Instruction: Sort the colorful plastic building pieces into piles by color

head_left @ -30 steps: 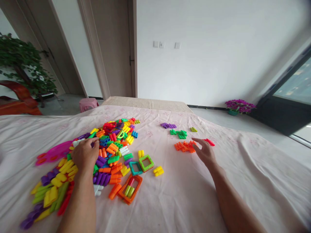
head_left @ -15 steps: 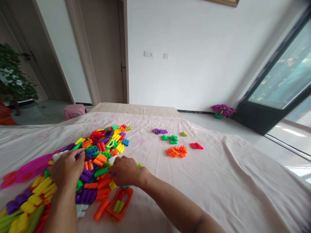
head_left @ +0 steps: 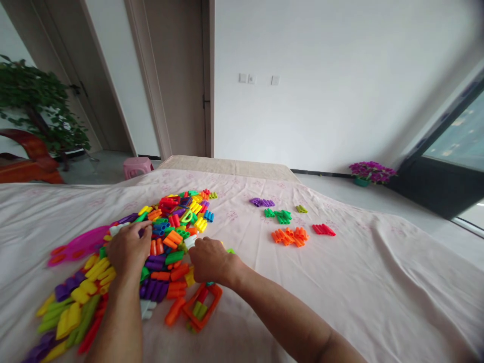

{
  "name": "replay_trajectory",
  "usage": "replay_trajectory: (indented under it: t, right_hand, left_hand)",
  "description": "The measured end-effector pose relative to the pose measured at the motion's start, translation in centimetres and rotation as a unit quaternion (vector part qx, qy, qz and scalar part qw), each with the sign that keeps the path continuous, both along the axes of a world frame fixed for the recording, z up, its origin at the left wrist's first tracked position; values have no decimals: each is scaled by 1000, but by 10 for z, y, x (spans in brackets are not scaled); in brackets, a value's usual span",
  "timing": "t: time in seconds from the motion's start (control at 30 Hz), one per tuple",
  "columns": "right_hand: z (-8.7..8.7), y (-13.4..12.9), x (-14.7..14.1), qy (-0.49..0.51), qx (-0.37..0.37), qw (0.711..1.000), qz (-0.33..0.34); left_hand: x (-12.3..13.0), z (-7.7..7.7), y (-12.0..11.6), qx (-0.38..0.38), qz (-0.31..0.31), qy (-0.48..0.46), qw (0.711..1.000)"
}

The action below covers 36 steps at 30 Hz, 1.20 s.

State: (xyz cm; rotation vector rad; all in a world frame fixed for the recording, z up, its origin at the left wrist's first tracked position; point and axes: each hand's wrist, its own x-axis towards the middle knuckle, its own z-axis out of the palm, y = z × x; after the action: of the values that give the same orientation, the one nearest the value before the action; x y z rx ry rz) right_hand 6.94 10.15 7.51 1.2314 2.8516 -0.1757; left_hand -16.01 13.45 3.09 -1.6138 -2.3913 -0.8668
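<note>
Over a heap of glossy, multicoloured plastic tube blocks, our left hand is half-curled; at the heap's right edge, our right hand has its fingers bent well in. We cannot tell whether either grips anything. Lying loose on pale pink cloth, the blocks look light, stiff and slightly slippery, best pinched across their ribbed sides.
</note>
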Motion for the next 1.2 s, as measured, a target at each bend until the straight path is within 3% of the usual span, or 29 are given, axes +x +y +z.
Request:
replay_trajectory:
  t: [0.13, 0.27, 0.4, 0.53, 0.6, 0.7, 0.9, 1.07, 1.13, 1.2]
  right_hand:
    - [-2, 16, 21, 150, -63, 986, -45]
    - [-17, 45, 70, 374, -138, 911, -109]
    - [-39, 86, 143, 490, -63, 835, -243]
    - [-50, 123, 217, 516, 60, 765, -381]
    - [-51, 136, 242, 527, 70, 737, -418]
    - [-52, 150, 263, 543, 23, 713, -443]
    - [-57, 166, 270, 520, -6, 720, -460]
    - [-46, 163, 264, 488, 19, 744, -455]
    - [-37, 152, 252, 453, 64, 778, -430]
    - [-27, 135, 232, 400, 127, 836, -352]
  left_hand:
    - [1, 2, 0, -4, 6, -10, 1000]
    - [1, 3, -1, -10, 8, -7, 1000]
    - [3, 3, -2, 1, 5, -1, 1000]
    - [1, 4, -2, -18, 3, -1, 1000]
    - [0, 4, -2, -40, 3, -2, 999]
    - [-4, 3, -1, -57, -6, -2, 998]
    - [-7, -2, 2, -66, -1, 1, 998]
    - [-7, -5, -1, -32, -21, 5, 999]
    - [-4, 2, -4, 4, -20, 16, 1000]
    - [5, 14, -8, 88, -19, 25, 996]
